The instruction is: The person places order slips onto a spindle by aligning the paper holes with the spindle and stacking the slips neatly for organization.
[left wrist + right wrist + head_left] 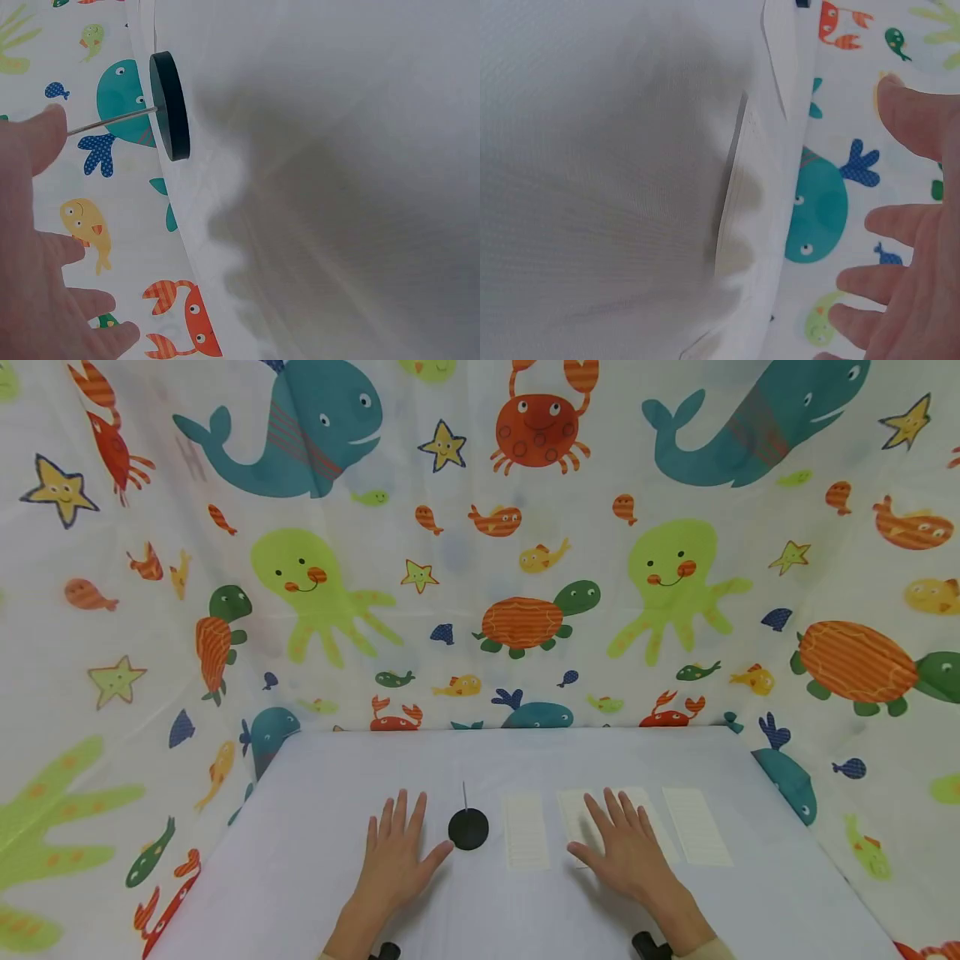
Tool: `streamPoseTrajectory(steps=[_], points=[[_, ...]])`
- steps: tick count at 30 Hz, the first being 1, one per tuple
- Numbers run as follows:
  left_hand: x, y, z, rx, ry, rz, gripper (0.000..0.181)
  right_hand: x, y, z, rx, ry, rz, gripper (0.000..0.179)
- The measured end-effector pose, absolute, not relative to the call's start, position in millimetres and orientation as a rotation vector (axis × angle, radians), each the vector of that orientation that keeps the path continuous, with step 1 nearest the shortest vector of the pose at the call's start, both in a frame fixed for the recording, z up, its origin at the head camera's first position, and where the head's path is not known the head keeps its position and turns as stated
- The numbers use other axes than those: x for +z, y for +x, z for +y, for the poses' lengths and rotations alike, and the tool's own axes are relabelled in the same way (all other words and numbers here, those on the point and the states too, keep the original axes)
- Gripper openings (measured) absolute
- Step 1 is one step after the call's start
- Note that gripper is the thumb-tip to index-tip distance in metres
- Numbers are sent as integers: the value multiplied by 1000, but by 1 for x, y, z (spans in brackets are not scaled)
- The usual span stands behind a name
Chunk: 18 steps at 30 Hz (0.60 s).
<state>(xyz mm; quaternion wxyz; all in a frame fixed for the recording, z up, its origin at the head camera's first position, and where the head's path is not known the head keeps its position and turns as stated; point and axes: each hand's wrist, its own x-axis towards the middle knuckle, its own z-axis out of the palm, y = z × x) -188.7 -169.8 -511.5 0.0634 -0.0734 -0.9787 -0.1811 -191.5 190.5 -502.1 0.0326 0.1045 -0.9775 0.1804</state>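
A black disc base with a thin upright metal rod, like a paper spike [468,830], stands left of the middle of the table. My left hand [395,860] hovers just left of it, fingers spread and holding nothing; the thumb tip appears close to the base in the head view. Several cream, faintly lined paper slips [527,832] lie in a row right of the spike. Above the middle slips is my right hand [628,853], fingers spread, hiding part of them. In the right wrist view, a slip's edge [735,202] rises slightly off the cloth.
A white cloth covers the table [300,860]. Behind it and at both sides hangs a curtain [457,552] printed with sea animals. Dark bands [651,946] sit at both wrists. The rightmost slip [697,827] lies beyond my right hand.
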Motion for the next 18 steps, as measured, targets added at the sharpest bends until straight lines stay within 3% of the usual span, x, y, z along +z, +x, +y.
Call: streamPoseTrajectory(steps=[18], points=[[-520,-200,-164,-746,-342,-2817,78,-504,-208,170,748,452,-2999,74]])
